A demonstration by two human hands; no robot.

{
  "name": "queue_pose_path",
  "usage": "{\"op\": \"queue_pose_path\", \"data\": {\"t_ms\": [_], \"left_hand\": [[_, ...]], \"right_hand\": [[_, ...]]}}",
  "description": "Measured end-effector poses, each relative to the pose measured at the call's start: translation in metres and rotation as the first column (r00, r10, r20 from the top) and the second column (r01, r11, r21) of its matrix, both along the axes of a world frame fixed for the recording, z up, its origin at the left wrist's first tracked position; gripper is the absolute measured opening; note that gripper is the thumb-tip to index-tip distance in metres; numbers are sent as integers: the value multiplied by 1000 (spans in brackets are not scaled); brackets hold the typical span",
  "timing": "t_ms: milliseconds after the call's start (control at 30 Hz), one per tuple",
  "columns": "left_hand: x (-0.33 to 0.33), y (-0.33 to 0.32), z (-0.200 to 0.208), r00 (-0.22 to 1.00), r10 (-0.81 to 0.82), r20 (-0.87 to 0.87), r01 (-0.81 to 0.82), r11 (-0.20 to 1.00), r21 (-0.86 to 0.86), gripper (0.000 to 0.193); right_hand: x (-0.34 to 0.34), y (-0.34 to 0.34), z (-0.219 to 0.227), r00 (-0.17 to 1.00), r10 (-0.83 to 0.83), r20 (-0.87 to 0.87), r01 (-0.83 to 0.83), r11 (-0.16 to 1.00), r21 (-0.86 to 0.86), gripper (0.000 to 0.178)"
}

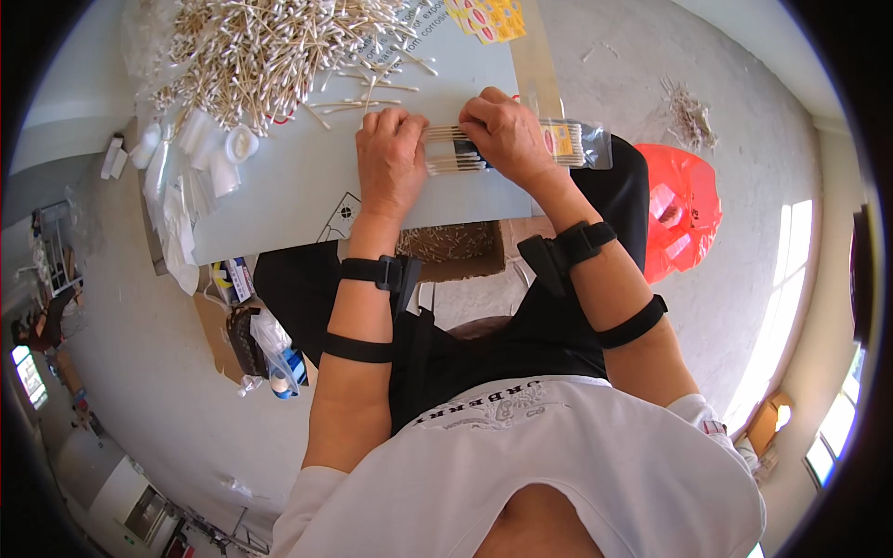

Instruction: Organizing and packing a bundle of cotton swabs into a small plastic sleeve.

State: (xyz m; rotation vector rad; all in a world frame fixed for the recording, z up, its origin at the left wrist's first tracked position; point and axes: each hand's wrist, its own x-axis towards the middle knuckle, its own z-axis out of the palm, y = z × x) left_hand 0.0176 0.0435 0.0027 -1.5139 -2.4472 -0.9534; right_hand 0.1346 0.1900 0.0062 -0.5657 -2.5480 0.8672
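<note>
A row of cotton swabs (446, 134) with thin wooden sticks stretches between my two hands above the table. My left hand (391, 158) has its fingers curled closed at the left end of the row. Closed over the sticks from above is my right hand (509, 135). To its right, a flat packet (598, 147) with clear, yellow and dark parts lies beneath more white swab tips. Below the row, a shorter group of swabs (456, 164) lies between the hands. My fingertips partly hide the sticks they pinch.
A big heap of loose cotton swabs (251, 60) covers the table's far left. Clear plastic rolls and bags (212, 153) lie at its left edge. Yellow printed cards (488, 19) sit at the far edge. Below are a cardboard box (456, 249) and a red bag (684, 209).
</note>
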Motion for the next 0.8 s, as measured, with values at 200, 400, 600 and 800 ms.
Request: {"op": "queue_pose_path", "data": {"t_ms": [200,400,600,800], "left_hand": [[-11,-11,-4,999,25,32,-27,998,55,20],[-40,-14,-1,924,378,-57,-374,924,76,23],[-46,-7,-3,918,388,-80,-395,910,-129,15],[-39,-16,-8,978,205,-42,-203,978,45,17]], "right_hand": [[-12,-1,9,999,4,43,-1,998,-64,8],[-61,-12,6,996,4,-85,-1,999,45,16],[-90,-23,-9,996,59,-62,-46,979,197,12],[-79,-12,-11,995,64,-75,-41,960,276,8]]}}
